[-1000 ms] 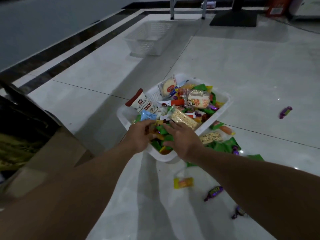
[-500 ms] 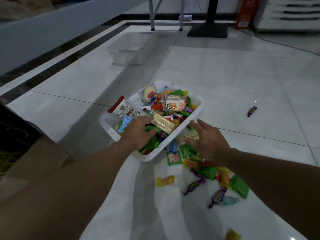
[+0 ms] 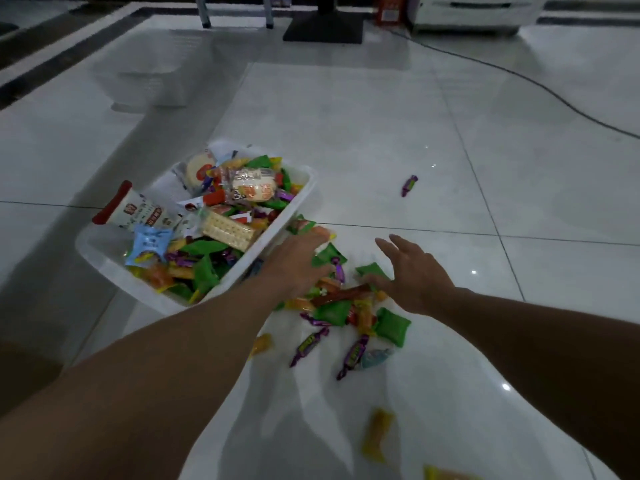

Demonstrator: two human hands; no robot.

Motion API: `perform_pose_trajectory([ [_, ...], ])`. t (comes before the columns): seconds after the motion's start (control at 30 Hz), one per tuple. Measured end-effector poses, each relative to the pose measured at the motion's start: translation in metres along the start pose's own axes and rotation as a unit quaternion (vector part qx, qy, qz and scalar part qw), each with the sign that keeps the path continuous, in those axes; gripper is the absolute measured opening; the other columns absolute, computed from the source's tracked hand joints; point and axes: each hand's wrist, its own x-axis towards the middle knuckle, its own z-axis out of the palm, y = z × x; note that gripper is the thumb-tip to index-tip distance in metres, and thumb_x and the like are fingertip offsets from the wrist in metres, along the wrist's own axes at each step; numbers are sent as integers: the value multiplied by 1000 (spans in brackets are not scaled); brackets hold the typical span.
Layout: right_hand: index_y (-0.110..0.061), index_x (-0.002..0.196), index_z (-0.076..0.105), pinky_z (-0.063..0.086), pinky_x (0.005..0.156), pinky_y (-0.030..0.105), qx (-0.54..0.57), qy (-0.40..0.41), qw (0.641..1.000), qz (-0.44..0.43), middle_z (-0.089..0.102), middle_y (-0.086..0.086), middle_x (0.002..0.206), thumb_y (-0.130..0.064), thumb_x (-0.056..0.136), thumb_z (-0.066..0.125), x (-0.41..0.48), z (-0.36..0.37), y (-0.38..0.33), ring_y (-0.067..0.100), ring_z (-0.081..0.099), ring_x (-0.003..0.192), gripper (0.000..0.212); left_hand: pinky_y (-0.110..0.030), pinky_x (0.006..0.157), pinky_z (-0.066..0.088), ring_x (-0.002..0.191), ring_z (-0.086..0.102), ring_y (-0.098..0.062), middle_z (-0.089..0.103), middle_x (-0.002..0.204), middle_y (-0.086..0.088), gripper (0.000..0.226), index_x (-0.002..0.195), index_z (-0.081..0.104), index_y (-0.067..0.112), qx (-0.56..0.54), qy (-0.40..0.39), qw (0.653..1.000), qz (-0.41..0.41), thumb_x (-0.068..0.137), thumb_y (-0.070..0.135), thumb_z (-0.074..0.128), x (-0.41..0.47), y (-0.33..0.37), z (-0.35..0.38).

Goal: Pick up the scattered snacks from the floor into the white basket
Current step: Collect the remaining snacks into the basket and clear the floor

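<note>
The white basket sits on the tiled floor at centre left, heaped with wrapped snacks. A pile of scattered snacks lies on the floor just right of the basket: green packets, purple candies, a red stick. My left hand rests palm down on the pile's left side, against the basket's right wall, fingers spread. My right hand hovers at the pile's right edge, fingers apart, thumb touching a green packet. Neither hand holds a snack. A lone purple candy lies farther right.
A second white basket stands empty at the back left. Yellow candies lie near the bottom edge. A black stand base and metal legs are at the back, and a cable runs across the floor at right.
My left hand has left the basket and come down on the floor pile. My right hand has shifted right to the pile's far edge. The view has swung right.
</note>
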Motion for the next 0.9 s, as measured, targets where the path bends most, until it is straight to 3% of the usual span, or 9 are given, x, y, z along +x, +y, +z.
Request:
perform_pose_trajectory([
  [0.3, -25, 150, 25, 37, 109, 43, 57, -62, 995, 46, 35, 7, 151, -36, 90, 61, 17, 30, 38, 26, 34, 137, 70, -35, 113, 29, 138, 30, -21, 35, 150, -2, 69, 144, 38, 26, 81, -94, 992, 23, 83, 34, 70, 35, -15, 49],
  [0.43, -32, 150, 20, 38, 108, 46, 26, -126, 992, -2, 14, 3, 159, -17, 87, 63, 29, 48, 40, 28, 23, 142, 78, -39, 112, 28, 139, 26, -21, 30, 153, -1, 64, 143, 39, 28, 166, -127, 974, 86, 86, 30, 68, 46, -26, 57],
  [0.53, -37, 150, 16, 38, 108, 48, -28, -156, 987, -35, 1, -1, 161, -21, 88, 63, 43, 59, 42, 28, 18, 143, 80, -44, 111, 28, 139, 23, -23, 28, 153, 2, 70, 143, 37, 34, 224, -145, 957, 111, 82, 31, 71, 57, -34, 59],
  [0.67, -32, 148, 29, 42, 104, 47, -50, -139, 985, -93, 16, 2, 158, -25, 88, 62, 55, 73, 43, 30, 27, 138, 69, -43, 107, 31, 132, 26, -24, 30, 144, -2, 68, 142, 39, 36, 227, -141, 958, 107, 81, 38, 70, 63, -37, 63],
  [0.77, -27, 146, 33, 42, 102, 42, 7, -97, 993, -69, 29, 7, 150, -16, 90, 61, 57, 71, 44, 28, 34, 130, 64, -38, 101, 33, 122, 28, -23, 32, 131, -2, 62, 137, 43, 35, 213, -134, 962, 106, 81, 39, 69, 65, -37, 64],
  [0.9, -23, 143, 40, 47, 94, 40, 26, -78, 995, -48, 41, 11, 137, -20, 90, 62, 57, 70, 43, 30, 46, 120, 58, -29, 85, 27, 110, 31, -19, 36, 118, 0, 43, 117, 53, 30, 216, -119, 961, 125, 79, 40, 71, 68, -37, 64],
])
